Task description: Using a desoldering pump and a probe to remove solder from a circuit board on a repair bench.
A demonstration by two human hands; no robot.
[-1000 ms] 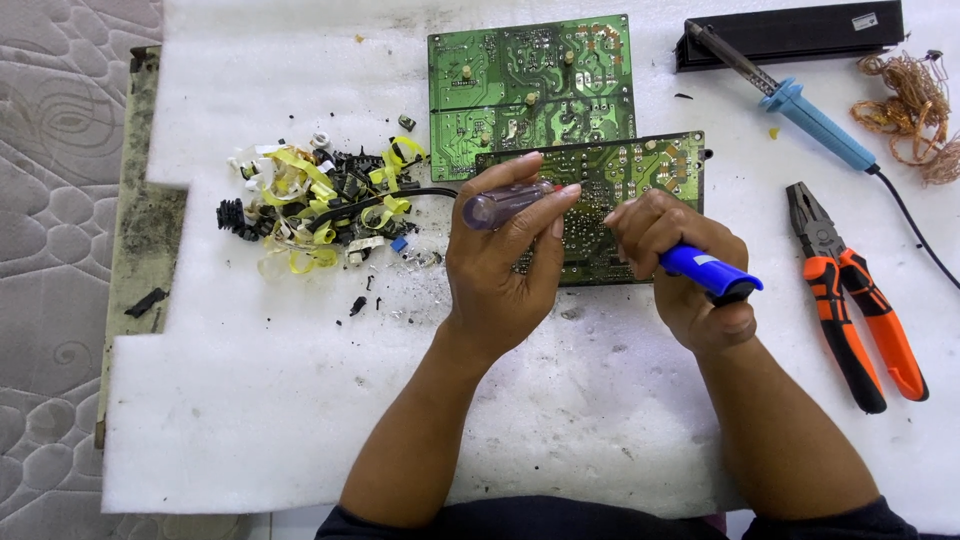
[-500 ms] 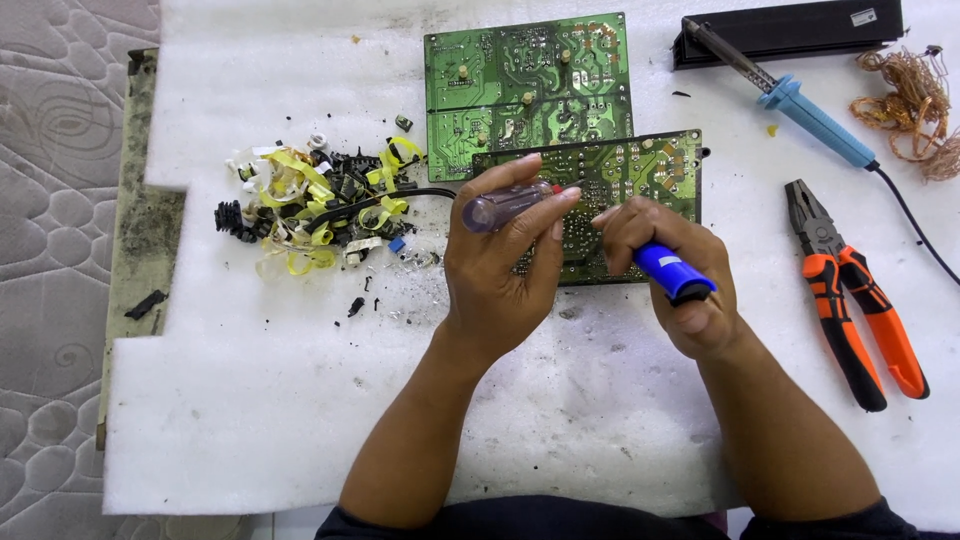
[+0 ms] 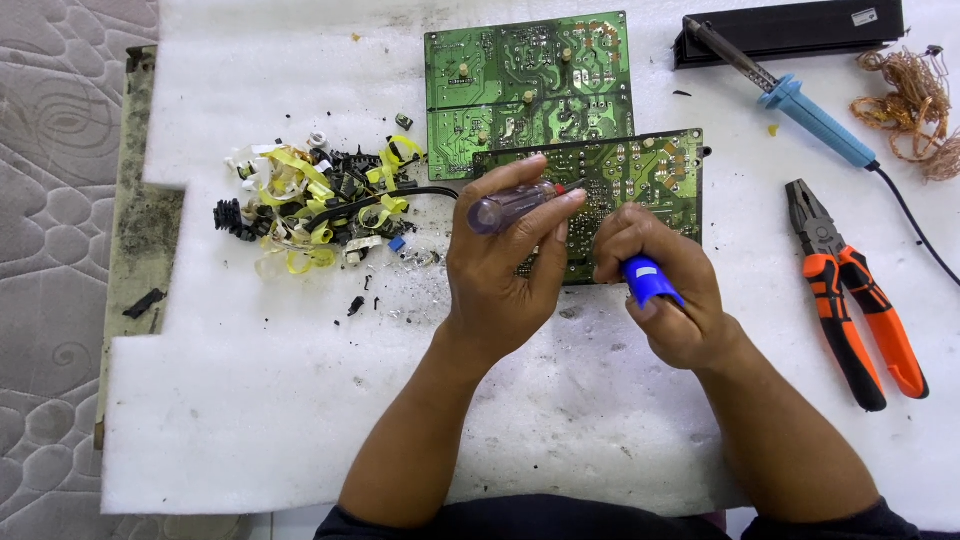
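Observation:
My left hand (image 3: 505, 265) grips a screwdriver with a clear purple handle (image 3: 505, 207), its tip lying over the near green circuit board (image 3: 640, 180). My right hand (image 3: 665, 285) is closed around a blue-handled tool (image 3: 650, 281) and points it down onto the same board; its tip is hidden by my fingers. A second green circuit board (image 3: 525, 85) lies just behind, touching the first. Both boards rest solder side up on a white foam sheet (image 3: 300, 400).
A heap of yellow tape, black parts and a black cable (image 3: 315, 205) lies left of the boards. On the right are orange-handled pliers (image 3: 850, 295), a blue soldering iron (image 3: 800, 105), a tangle of copper wire (image 3: 915, 110) and a black box (image 3: 790, 30). Grey mattress (image 3: 50, 270) borders the left.
My right hand has drawn in toward the board and tipped the blue tool more upright, so less of its handle shows. The left hand with the screwdriver has stayed put.

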